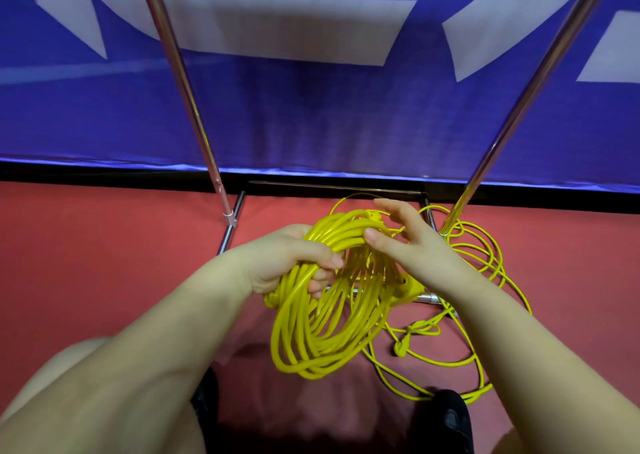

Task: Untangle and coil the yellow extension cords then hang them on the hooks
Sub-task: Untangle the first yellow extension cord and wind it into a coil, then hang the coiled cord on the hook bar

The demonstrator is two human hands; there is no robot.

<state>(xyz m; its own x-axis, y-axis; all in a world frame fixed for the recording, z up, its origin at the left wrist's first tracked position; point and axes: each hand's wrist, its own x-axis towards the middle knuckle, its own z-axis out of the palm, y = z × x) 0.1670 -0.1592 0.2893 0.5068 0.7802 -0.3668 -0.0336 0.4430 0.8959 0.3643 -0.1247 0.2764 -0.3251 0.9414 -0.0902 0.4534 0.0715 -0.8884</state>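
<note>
Bare forearms lead to the left hand (294, 263) gripping the springy, slippery yellow coil (325, 318) at its bunched top, right hand (408, 239) open beside it.

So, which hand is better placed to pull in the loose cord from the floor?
The right hand, probably. Its fingers are straight and hold nothing, and the loose cord lies on the floor on its side. The left hand grips the coil, so it is busy.
</note>
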